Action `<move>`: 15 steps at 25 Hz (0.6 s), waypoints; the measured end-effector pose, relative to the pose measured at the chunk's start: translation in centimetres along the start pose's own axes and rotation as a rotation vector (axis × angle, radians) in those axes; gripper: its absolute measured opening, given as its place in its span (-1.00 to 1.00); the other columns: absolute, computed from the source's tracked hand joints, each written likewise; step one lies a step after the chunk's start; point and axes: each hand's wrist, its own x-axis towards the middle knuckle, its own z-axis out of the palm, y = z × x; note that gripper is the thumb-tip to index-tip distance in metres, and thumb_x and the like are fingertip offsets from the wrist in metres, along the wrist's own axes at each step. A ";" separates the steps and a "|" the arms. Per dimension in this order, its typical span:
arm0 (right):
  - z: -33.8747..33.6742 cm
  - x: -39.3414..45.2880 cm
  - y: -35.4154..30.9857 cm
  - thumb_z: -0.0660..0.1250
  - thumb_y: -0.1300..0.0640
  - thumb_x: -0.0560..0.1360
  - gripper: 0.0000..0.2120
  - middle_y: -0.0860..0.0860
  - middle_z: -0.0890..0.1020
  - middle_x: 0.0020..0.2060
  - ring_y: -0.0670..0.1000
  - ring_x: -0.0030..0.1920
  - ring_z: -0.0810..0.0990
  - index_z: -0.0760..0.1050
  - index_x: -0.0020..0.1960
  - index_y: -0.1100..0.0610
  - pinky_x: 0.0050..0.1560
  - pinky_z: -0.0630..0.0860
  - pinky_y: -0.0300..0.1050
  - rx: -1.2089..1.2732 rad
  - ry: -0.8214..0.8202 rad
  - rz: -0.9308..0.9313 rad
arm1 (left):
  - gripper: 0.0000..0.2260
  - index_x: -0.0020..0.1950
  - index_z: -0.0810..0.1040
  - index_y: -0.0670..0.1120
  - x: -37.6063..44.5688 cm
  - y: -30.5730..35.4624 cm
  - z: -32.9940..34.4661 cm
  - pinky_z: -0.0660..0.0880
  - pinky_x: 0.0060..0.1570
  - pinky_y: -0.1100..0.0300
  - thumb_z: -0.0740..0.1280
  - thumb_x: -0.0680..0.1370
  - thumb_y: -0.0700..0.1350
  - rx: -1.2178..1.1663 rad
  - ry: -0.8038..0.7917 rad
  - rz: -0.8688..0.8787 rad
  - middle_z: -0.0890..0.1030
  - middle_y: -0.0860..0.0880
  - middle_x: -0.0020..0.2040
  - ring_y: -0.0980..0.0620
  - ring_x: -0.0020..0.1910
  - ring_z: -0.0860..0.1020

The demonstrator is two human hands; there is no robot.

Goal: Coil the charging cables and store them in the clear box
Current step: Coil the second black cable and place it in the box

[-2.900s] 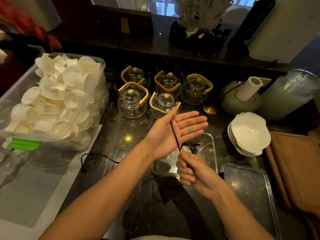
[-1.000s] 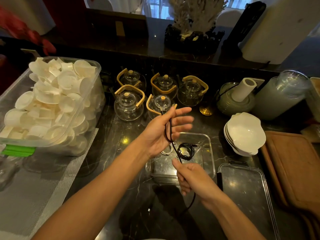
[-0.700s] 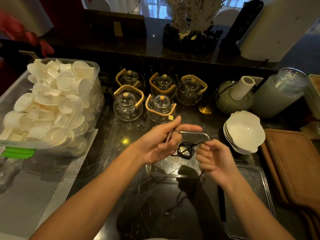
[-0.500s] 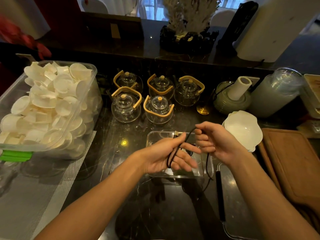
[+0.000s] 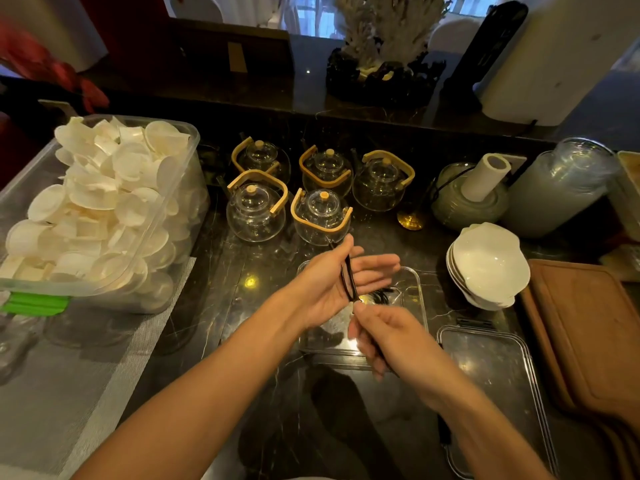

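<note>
Now the right hand (image 5: 382,336) has dropped from above the clear box (image 5: 417,289) to just below the left hand (image 5: 341,282), pinching the black cable (image 5: 348,277). Left fingers stay straight, loops across the palm; winding continues, storage pending.

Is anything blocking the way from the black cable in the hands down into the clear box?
Nothing visible blocks it. The black cable is looped over the left hand and pinched by the right hand, right above the clear box. The box is open; its lid lies beside it. A coiled cable already sits inside, leaving room.
</note>
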 end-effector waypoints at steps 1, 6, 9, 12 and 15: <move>0.0 -0.1 0.8 0.24 -0.18 0.65 -0.54 -0.01 0.45 -0.50 -0.05 -0.54 0.37 0.56 -0.25 0.12 -0.49 0.40 -0.15 0.073 -0.021 0.024 | -0.54 0.52 0.18 -0.25 0.1 0.2 -0.1 0.67 0.03 0.02 0.05 0.74 0.04 -0.040 -0.028 0.012 0.70 -0.29 0.13 -0.15 0.02 0.74; -1.6 0.7 3.5 0.49 -0.33 0.40 -0.51 -0.02 0.31 -0.50 -0.08 -0.55 0.24 0.42 -0.36 0.03 -0.54 0.28 -0.21 0.286 -0.081 0.222 | -0.51 0.58 0.27 -0.11 -0.7 1.1 -0.2 0.69 -0.12 0.14 0.13 0.69 0.07 -0.080 -0.266 -0.008 0.55 -0.30 0.39 -0.02 -0.10 0.75; -3.1 1.6 3.4 0.60 -0.21 0.34 -0.57 -0.04 0.29 -0.44 -0.11 -0.52 0.19 0.43 -0.31 0.02 -0.54 0.19 -0.27 0.358 -0.161 0.275 | -0.53 0.56 0.38 -0.09 -1.3 1.2 -0.5 0.69 -0.03 0.09 0.10 0.70 0.09 -0.066 -0.433 -0.064 0.54 -0.32 0.39 -0.17 0.18 0.68; -5.5 2.8 1.4 0.60 -0.04 0.36 -0.67 -0.05 0.28 -0.41 -0.16 -0.50 0.19 0.49 -0.17 0.08 -0.56 0.13 -0.33 0.408 -0.210 0.262 | -0.53 0.45 0.50 -0.16 -1.8 1.2 -1.3 0.69 -0.10 0.15 0.12 0.70 0.10 0.077 -0.513 -0.148 0.68 -0.28 0.17 -0.09 0.02 0.73; -7.4 4.3 -2.0 0.42 -0.04 0.54 -0.75 -0.05 0.32 -0.44 -0.14 -0.52 0.23 0.55 -0.23 0.09 -0.54 0.19 -0.30 0.178 -0.217 0.253 | -0.50 0.34 0.56 -0.25 -1.8 1.0 -1.7 0.67 -0.23 0.25 0.12 0.71 0.12 0.344 -0.434 -0.238 0.72 -0.27 0.05 -0.01 -0.16 0.75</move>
